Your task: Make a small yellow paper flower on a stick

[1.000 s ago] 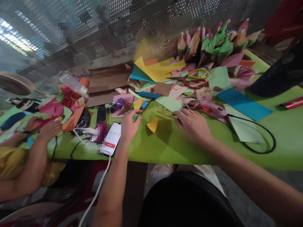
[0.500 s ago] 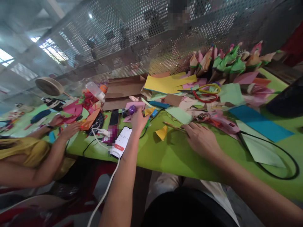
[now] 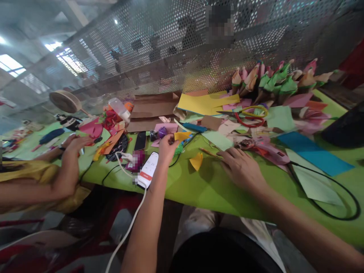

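My left hand pinches a small piece of yellow paper above the table, beside a purple ball-shaped thing. My right hand lies low over the green tabletop, fingers bent around one end of a thin brown stick. Between the hands lies a folded yellow paper piece near the stick's tip. A pink glue gun rests just beyond my right hand. Under my left forearm is a lit phone with a white cable.
Red-and-yellow-handled scissors, yellow sheets, and a blue paper strip lie farther back and right. Several green and pink paper cones stand by the perforated metal screen. A co-worker's hand works at left near a yellow glue gun.
The yellow paper in my left hand has turned to lie flatter. My right hand stays on the stick. The co-worker's hand has moved off the orange paper, leaving a yellow glue gun visible.
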`<state>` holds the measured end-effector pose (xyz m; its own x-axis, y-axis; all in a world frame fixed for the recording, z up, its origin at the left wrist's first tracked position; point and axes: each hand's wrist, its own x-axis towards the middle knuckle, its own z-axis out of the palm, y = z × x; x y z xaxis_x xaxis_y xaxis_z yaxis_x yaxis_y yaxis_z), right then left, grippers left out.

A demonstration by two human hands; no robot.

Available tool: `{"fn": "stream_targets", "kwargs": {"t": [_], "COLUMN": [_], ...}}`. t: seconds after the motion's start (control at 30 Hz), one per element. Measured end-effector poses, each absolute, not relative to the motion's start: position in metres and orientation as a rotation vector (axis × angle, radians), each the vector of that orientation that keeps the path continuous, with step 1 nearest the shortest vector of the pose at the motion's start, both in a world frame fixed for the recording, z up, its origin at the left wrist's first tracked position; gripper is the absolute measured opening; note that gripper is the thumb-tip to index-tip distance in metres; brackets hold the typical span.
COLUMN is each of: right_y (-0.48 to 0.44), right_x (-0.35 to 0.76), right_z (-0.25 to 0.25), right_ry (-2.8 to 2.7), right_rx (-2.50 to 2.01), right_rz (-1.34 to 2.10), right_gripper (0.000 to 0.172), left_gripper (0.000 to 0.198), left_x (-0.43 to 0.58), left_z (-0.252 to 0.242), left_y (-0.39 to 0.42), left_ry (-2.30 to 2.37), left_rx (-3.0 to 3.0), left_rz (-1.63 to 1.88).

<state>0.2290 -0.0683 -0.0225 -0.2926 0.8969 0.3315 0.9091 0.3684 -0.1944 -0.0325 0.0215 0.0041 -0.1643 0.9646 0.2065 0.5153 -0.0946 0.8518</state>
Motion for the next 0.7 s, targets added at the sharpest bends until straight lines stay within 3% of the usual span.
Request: {"fn": "stream_targets", "kwargs": {"t": [0.13, 0.3, 0.47, 0.7], "right_y": [-0.069, -0.070, -0.072, -0.071], "right_x": [0.229, 0.226, 0.211, 0.186], "right_z": [-0.023, -0.025, -0.022, -0.010], "right_ry": [-2.259, -2.304, -2.367, -2.430], "right_rx": [-1.459, -1.262, -1.134, -1.288], "right_rz": [-0.029, 0.065, 0.141, 0.122], "right_gripper": [0.026, 0.025, 0.023, 0.023], "left_gripper": [0.020, 0.051, 0.047, 0.049], "left_x": [-0.029, -0.026, -0.027, -0.025], "left_z": [0.005, 0.006, 0.001, -0.003], "left_y": [0.002, -0.025, -0.042, -0.051], "left_ry": [1.628, 1.611, 1.696, 1.791], "left_rx": [1.542, 1.492, 1.559, 1.663], "left_rz": [1.213, 1.190, 1.119, 1.092]}}
